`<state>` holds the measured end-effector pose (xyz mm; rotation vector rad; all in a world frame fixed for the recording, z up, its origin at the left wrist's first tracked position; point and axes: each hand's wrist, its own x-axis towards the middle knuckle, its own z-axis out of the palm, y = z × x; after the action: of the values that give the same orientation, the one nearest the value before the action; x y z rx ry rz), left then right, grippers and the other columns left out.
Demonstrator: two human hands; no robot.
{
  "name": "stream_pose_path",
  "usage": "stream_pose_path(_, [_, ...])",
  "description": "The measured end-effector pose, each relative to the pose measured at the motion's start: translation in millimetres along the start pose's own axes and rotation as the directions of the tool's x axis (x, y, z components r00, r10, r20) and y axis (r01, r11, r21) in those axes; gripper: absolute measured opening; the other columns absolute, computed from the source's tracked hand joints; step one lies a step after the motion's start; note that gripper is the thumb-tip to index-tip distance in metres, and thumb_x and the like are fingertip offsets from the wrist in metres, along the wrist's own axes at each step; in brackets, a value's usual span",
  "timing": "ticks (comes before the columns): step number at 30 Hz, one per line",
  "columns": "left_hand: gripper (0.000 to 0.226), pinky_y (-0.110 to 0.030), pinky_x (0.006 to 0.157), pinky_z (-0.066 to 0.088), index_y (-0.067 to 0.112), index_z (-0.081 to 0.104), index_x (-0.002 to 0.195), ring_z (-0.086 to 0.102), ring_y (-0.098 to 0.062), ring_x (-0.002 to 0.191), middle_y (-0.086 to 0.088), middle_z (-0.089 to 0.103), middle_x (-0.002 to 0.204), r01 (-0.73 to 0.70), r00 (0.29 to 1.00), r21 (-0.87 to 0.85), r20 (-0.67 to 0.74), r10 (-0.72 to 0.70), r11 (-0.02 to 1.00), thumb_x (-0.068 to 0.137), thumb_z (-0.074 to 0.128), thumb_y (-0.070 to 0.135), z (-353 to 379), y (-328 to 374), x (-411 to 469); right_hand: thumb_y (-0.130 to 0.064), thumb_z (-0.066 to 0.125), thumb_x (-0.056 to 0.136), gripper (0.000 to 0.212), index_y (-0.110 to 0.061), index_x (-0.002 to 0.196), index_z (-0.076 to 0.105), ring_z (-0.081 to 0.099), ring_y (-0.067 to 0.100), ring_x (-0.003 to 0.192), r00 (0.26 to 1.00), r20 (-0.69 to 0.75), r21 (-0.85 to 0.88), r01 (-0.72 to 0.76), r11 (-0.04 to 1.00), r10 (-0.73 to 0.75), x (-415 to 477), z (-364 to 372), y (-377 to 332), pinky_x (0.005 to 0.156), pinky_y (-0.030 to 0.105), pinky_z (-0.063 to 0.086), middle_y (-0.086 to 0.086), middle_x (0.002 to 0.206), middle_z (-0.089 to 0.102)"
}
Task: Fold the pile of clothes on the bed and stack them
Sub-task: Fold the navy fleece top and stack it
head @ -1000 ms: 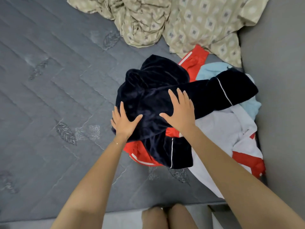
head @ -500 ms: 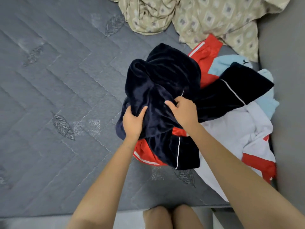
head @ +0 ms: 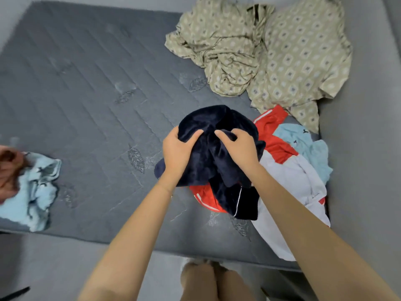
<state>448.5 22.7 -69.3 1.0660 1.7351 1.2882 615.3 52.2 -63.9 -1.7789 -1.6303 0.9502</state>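
- The dark blue piece (head: 208, 118) is soft and fuzzy, with a thin white line near its lower end. It is all bunched up. It sits on top of the pile of clothes (head: 293, 192), on the right side of the bed (head: 86, 94).
- The left hand (head: 178, 151) holds the left side of it. The fingers are curled into the cloth and the thumb lies on top.
- The right hand (head: 238, 148) grabs a fold just beside the left hand, with the fingers curled round the cloth.
- Under the dark blue piece is a red piece (head: 273, 135). Beside that lie a white piece (head: 277, 224) and a light blue piece (head: 308, 146), all touching each other.
- The hands look ready to lift the dark blue piece off the pile so it can be spread flat.
- One thing could go wrong. Both hands hold the middle of the bunch, not the corners, so the piece may come up twisted and be hard to lay flat.
- Its lower end lies on the red piece. A fast pull could drag the red piece along.
- The white piece reaches the near edge of the bed. A tug on the pile could slide it onto the floor.
- To the left the grey bed is bare, a good place for folding.
- Behind the pile lies a crumpled patterned sheet (head: 282, 51).
- Far to the left is a small light blue cloth (head: 36, 187). Something brown-red (head: 8, 170) is next to it, too blurry to tell.
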Motion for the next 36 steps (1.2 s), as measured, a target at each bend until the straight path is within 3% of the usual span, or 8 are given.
stream_pose_path(8, [0.023, -0.014, 0.074, 0.051, 0.030, 0.070, 0.089, 0.066, 0.003, 0.083, 0.019, 0.072, 0.085, -0.096, 0.995, 0.010, -0.031, 0.097, 0.995, 0.076, 0.076, 0.048, -124, 51, 14, -0.064, 0.065, 0.079, 0.062, -0.015, 0.060, 0.031, 0.033, 0.014, 0.051, 0.996, -0.031, -0.007, 0.087, 0.996, -0.087, -38, 20, -112, 0.051, 0.033, 0.027, -0.003, 0.052, 0.032])
stream_pose_path(12, [0.022, -0.014, 0.069, 0.051, 0.027, 0.071, 0.081, 0.067, 0.001, 0.079, 0.015, 0.072, 0.079, -0.102, 0.995, 0.019, 0.020, 0.102, 0.995, 0.074, 0.078, 0.047, -189, 51, 32, -0.062, 0.066, 0.079, 0.061, -0.017, 0.060, 0.029, 0.027, 0.011, 0.048, 0.988, -0.100, 0.021, 0.119, 0.993, -0.116, -49, 55, -166, 0.050, 0.030, 0.022, -0.005, 0.052, 0.025])
stream_pose_path(16, [0.023, -0.009, 0.064, 0.047, 0.025, 0.072, 0.077, 0.067, 0.001, 0.075, 0.015, 0.072, 0.076, -0.109, 0.993, 0.022, 0.052, 0.108, 0.994, 0.073, 0.079, 0.046, -267, 45, 50, -0.057, 0.069, 0.080, 0.061, -0.020, 0.056, 0.026, 0.033, 0.007, 0.044, 0.981, -0.169, 0.067, 0.106, 0.992, -0.093, -67, 108, -220, 0.048, 0.024, 0.027, -0.007, 0.043, 0.032])
stream_pose_path(21, [0.021, -0.010, 0.064, 0.048, 0.024, 0.074, 0.078, 0.068, 0.001, 0.075, 0.014, 0.073, 0.075, -0.137, 0.988, 0.053, 0.073, 0.133, 0.989, 0.074, 0.079, 0.044, -362, 56, 78, -0.054, 0.069, 0.082, 0.057, -0.017, 0.063, 0.030, 0.029, 0.012, 0.052, 0.977, -0.202, 0.118, 0.086, 0.989, -0.061, -85, 165, -286, 0.053, 0.032, 0.022, -0.001, 0.056, 0.028])
stream_pose_path(24, [0.020, -0.009, 0.061, 0.046, 0.024, 0.074, 0.074, 0.067, 0.000, 0.071, 0.014, 0.072, 0.072, -0.163, 0.986, 0.048, 0.032, 0.162, 0.985, 0.076, 0.078, 0.044, -405, 65, 95, -0.052, 0.068, 0.083, 0.057, -0.017, 0.062, 0.029, 0.026, 0.010, 0.050, 0.968, -0.240, 0.148, 0.110, 0.983, -0.072, -94, 189, -316, 0.050, 0.027, 0.020, -0.004, 0.054, 0.026])
stream_pose_path(28, [0.024, -0.018, 0.066, 0.052, 0.023, 0.075, 0.073, 0.068, -0.004, 0.073, 0.011, 0.072, 0.072, -0.174, 0.984, 0.084, 0.061, 0.170, 0.981, 0.076, 0.077, 0.047, -436, 67, 103, -0.052, 0.066, 0.085, 0.055, -0.015, 0.064, 0.031, 0.028, 0.012, 0.052, 0.972, -0.222, 0.154, 0.111, 0.982, -0.075, -106, 212, -339, 0.051, 0.028, 0.021, -0.001, 0.056, 0.027])
stream_pose_path(36, [0.030, -0.007, 0.059, 0.042, 0.024, 0.073, 0.072, 0.065, 0.002, 0.070, 0.015, 0.070, 0.068, -0.219, 0.971, 0.218, -0.045, 0.234, 0.951, 0.072, 0.074, 0.054, -506, 59, 117, -0.052, 0.062, 0.088, 0.056, -0.018, 0.063, 0.025, 0.024, 0.012, 0.051, 0.986, -0.121, 0.139, 0.130, 0.982, -0.113, -112, 239, -362, 0.054, 0.033, 0.021, -0.003, 0.056, 0.022])
